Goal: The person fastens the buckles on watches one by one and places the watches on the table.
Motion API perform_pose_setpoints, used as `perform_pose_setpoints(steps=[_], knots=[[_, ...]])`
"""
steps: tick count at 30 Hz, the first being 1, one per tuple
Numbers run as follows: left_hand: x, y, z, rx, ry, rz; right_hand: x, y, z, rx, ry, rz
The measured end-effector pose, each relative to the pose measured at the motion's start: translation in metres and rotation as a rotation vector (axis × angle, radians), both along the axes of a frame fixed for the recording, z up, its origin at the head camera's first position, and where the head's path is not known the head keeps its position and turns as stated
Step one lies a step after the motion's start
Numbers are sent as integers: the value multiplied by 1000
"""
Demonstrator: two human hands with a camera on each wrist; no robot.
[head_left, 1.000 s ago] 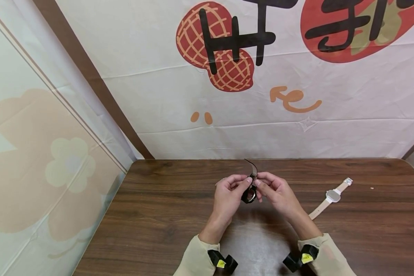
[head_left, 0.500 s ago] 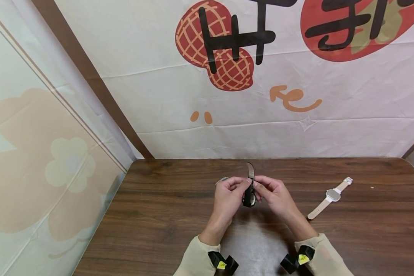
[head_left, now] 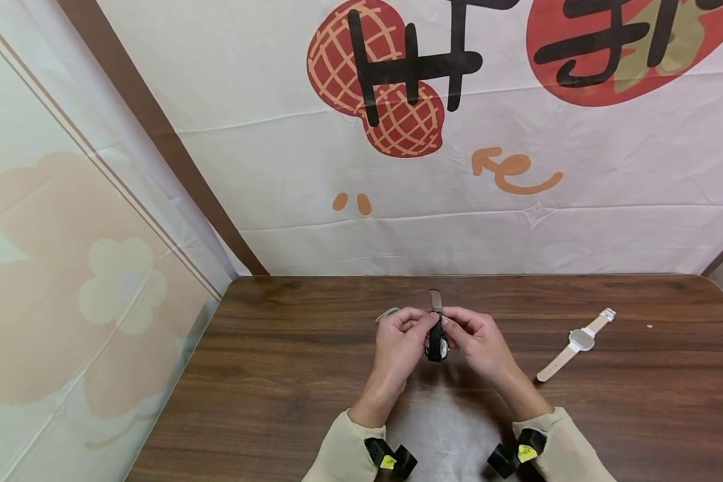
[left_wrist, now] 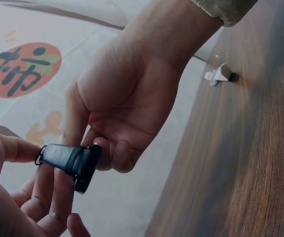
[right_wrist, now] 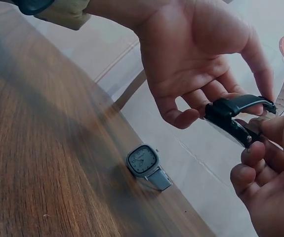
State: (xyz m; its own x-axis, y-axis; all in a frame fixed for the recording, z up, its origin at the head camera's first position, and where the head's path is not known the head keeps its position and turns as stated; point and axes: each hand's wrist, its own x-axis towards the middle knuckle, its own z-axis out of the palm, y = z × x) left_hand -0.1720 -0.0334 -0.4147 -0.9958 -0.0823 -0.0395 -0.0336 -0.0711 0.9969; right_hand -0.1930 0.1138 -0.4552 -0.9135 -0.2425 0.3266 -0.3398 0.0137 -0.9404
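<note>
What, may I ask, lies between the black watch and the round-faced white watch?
In the head view, the right hand lies between them, nearest the black watch; then bare wooden table reaches to the white watch.

Left hand (head_left: 397, 343) and right hand (head_left: 480, 343) pinch close together

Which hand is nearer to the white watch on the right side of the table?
Right. The right hand is left of the white watch; the left hand is farther left, beyond the black watch.
</note>
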Motion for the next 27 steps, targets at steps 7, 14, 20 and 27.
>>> perform_pose_setpoints(steps=[7, 14, 20, 27], knots=[[0, 1, -1, -10, 8, 30, 2, -2, 2, 16, 40, -13], [0, 1, -1, -10, 21, 38, 3, -2, 2, 22, 40, -19], [1, 1, 0, -20, 30, 42, 4, -3, 3, 20, 48, -14], [2, 1, 2, -36, 45, 52, 5, -3, 3, 24, 56, -21]])
